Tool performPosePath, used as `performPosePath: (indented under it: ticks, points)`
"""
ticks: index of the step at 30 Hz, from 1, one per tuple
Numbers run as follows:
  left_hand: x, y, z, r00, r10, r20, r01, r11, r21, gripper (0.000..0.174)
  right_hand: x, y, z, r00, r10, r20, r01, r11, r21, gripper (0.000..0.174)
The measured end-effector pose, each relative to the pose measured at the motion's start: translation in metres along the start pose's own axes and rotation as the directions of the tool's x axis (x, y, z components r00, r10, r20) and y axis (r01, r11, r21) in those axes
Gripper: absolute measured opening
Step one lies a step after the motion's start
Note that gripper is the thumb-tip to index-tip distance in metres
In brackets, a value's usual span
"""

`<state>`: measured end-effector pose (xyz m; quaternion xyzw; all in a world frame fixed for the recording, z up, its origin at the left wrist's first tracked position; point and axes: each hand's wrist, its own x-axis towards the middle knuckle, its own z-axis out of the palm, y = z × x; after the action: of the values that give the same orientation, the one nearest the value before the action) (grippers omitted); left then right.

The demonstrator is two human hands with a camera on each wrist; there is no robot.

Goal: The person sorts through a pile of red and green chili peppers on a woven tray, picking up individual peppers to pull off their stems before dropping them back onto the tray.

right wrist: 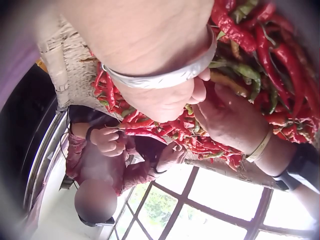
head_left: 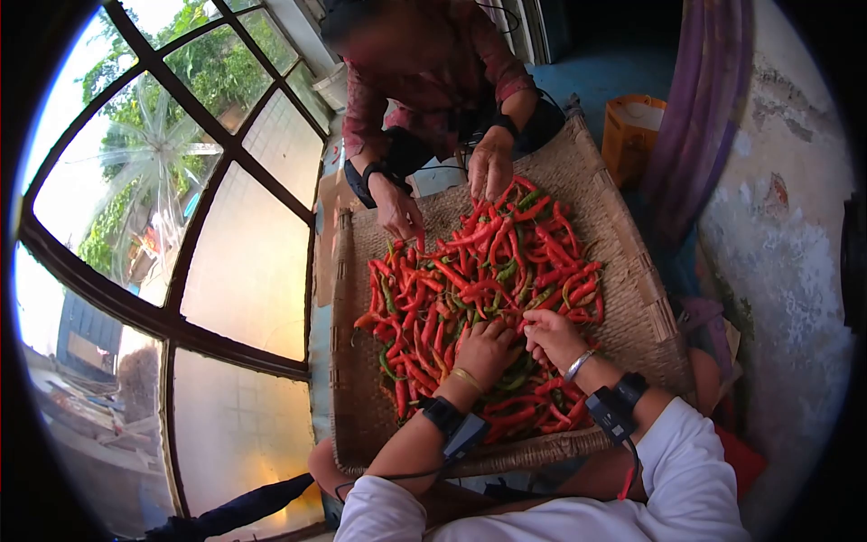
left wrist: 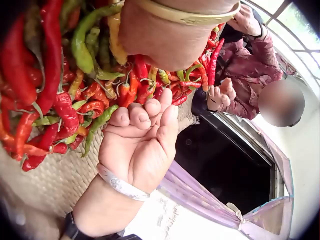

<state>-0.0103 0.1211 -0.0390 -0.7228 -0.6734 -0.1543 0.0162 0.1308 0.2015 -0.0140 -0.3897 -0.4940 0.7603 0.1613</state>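
Observation:
A heap of red and green chilies (head_left: 488, 262) lies on a wide woven tray (head_left: 348, 361). My left hand (head_left: 488, 348), with a gold bangle, is sunk into the near side of the heap with its fingers curled round chilies. My right hand (head_left: 545, 332), with a silver bangle, sits right beside it, fingers curled, pinching a chili where the two hands meet. In the left wrist view the right hand (left wrist: 142, 130) shows its bent fingers against the chilies (left wrist: 60, 100). In the right wrist view the left hand (right wrist: 230, 120) meets the right hand (right wrist: 165, 97).
Another person kneels across the tray with a hand (head_left: 397, 212) and a second hand (head_left: 490, 167) in the far chilies. A large window (head_left: 181, 226) is on the left. An orange container (head_left: 632, 131), a purple curtain (head_left: 695, 99) and a rough wall (head_left: 786, 271) stand on the right.

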Motion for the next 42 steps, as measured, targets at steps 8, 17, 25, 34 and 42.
performPosePath:
  ticks: [8,17,25,34,42]
  points:
    - [0.001,-0.003,0.003,0.999,-0.010,-0.045,0.011,1.000,0.020,0.026,0.002,0.006,0.000,0.999,0.036,0.017,-0.036,0.999,-0.004,0.033]
    - [0.003,0.001,-0.007,1.000,-0.010,0.000,0.010,1.000,0.019,0.016,0.002,0.003,0.000,0.998,0.055,0.003,-0.055,0.998,0.022,0.030]
    - [0.011,0.009,-0.034,0.971,-0.132,-0.200,0.097,0.980,-0.176,0.049,-0.003,-0.006,0.003,0.998,-0.062,-0.019,0.062,0.997,-0.039,0.037]
    - [0.013,0.014,-0.043,0.903,-0.131,-0.410,0.094,0.990,-0.109,0.064,-0.003,-0.001,0.006,0.988,-0.143,-0.056,0.135,0.983,-0.123,0.042]
    - [0.004,0.004,-0.010,0.992,-0.098,-0.077,0.095,0.995,-0.044,0.041,-0.002,0.000,0.005,0.995,-0.099,-0.030,0.096,0.990,-0.103,0.036]
